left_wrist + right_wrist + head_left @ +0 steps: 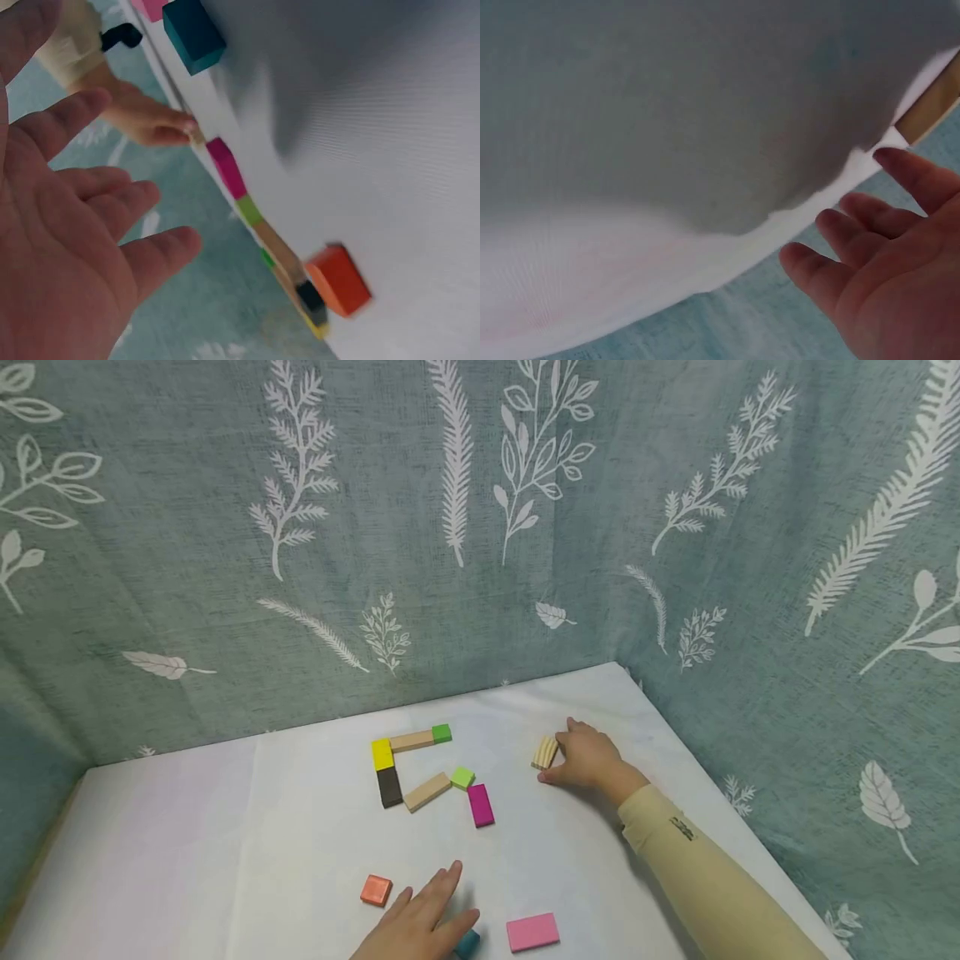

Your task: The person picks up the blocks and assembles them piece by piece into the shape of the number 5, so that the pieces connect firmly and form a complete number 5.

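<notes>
My left hand point(422, 920) is spread and empty, my right grip point(589, 758) frames the ridged block point(543, 754), pinched or not I can't tell, so gentle, even pressure suits.

Ridged pale wooden piece point(545, 752): flat on tabletop point(300, 827), far right, ridges running near-left to far-right. Right hand's fingers point(572, 747) bracket it; can't tell if gripped. Teal matte rectangular block point(192, 36): resting on tabletop, near side, partly hidden in head view by left hand's fingers point(446, 883). Left wrist view shows those fingers spread, clear of it.
</notes>
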A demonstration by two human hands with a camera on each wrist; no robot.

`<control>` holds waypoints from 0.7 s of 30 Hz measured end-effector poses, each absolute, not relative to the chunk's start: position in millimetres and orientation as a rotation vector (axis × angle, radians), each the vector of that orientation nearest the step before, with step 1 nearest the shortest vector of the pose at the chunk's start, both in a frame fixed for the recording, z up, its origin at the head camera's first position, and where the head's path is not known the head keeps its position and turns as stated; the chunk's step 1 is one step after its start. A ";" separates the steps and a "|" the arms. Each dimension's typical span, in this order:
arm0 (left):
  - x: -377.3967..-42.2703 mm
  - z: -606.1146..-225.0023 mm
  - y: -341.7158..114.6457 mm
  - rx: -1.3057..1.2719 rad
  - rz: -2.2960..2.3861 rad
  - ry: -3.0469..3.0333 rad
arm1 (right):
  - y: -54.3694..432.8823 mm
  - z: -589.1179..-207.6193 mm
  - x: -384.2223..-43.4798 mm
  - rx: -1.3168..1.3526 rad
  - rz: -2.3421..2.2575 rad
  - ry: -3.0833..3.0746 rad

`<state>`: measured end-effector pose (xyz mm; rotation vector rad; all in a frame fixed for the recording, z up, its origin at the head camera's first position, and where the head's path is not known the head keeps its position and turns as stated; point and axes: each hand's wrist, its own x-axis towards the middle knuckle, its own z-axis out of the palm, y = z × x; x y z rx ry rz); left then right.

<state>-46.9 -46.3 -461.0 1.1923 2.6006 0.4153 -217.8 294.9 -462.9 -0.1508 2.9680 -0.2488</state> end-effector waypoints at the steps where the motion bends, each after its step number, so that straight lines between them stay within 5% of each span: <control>1: -44.8 -463.1 -50.0 1.153 0.449 2.591 | 295.7 -462.6 -218.8 -0.138 -0.248 2.969; 9: -38.9 -482.3 -62.1 0.870 0.548 2.482 | 295.2 -467.4 -216.3 -0.093 -0.322 2.972; 21: -31.3 -503.5 -64.3 0.795 0.627 2.479 | 283.9 -466.5 -181.7 -0.170 -0.331 3.100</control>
